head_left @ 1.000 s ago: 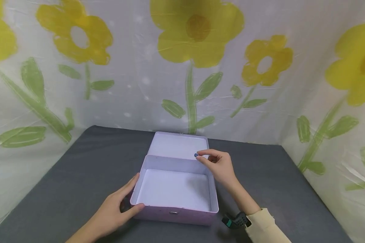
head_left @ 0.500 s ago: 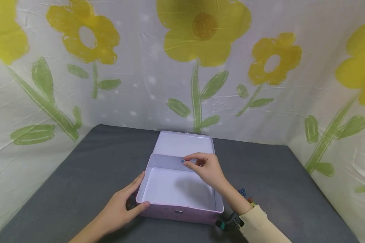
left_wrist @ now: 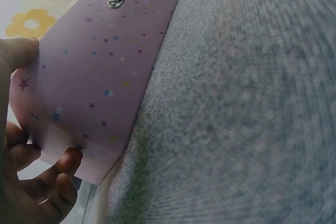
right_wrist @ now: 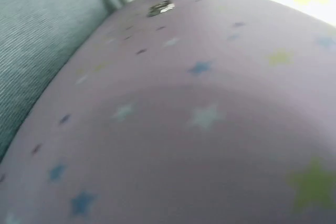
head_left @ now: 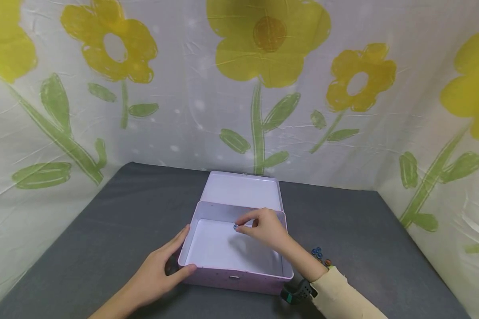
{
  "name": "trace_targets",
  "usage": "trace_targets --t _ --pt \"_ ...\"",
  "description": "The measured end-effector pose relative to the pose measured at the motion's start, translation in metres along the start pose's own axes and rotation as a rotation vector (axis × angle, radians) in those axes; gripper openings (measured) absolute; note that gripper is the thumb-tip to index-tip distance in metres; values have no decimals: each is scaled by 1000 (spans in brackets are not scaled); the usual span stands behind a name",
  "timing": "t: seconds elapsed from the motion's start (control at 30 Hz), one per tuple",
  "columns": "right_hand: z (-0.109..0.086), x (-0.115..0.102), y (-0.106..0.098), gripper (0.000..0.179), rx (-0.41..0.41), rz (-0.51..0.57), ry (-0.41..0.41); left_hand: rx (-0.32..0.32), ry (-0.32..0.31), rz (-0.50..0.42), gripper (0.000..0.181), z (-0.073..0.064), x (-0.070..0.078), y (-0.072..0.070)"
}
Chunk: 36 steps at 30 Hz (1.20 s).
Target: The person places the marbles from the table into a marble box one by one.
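A pink tin box [head_left: 211, 280] with printed stars and a white inside stands with its lid [head_left: 241, 189] folded back. My left hand [head_left: 153, 272] holds its front left corner, thumb at the front rim and fingers along the left side. In the left wrist view, fingertips press the starred wall [left_wrist: 100, 77]. Over the inside of the box, my right hand [head_left: 265, 228] pinches a tiny blue bead [head_left: 235, 227] between thumb and forefinger. The right wrist view is filled by the box's starred outside [right_wrist: 184, 129]; the right fingers are out of sight there.
Several blue beads [head_left: 317, 253] lie right of the box, with an orange-red bead [head_left: 327, 262] beside them, partly behind the right sleeve [head_left: 341, 290]. Dark grey cloth [head_left: 355, 230] covers the table. A flower-printed curtain [head_left: 175, 88] encloses the back and sides.
My right hand has moved left and down with the blue bead, from the box's back right edge to over its inside. Beads at the right have come into view. The left hand keeps its hold.
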State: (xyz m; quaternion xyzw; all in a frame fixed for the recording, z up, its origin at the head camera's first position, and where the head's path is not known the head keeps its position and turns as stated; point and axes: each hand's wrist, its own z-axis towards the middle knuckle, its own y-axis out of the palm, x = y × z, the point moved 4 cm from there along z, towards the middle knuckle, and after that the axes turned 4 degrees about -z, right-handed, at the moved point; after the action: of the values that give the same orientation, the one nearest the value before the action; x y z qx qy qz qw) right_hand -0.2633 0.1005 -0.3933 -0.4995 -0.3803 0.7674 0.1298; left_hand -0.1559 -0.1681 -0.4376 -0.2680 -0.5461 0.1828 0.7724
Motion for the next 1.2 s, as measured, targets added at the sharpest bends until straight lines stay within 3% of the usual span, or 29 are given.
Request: trace_targets --t 0.3,0.67,0.9,1.2 --pt "0 2 12 5 -123 -202 -46 -1 1 -22 88 0 0 -1" --pt "-4 0 17 6 -198 -299 -68 -4 3 -40 88 1 0 0" --pt "-5 -1 16 7 -196 -296 -63 -1 6 -40 88 0 0 1" --pt "-4 -3 5 12 -76 -197 -33 8 43 -10 88 0 2 -1"
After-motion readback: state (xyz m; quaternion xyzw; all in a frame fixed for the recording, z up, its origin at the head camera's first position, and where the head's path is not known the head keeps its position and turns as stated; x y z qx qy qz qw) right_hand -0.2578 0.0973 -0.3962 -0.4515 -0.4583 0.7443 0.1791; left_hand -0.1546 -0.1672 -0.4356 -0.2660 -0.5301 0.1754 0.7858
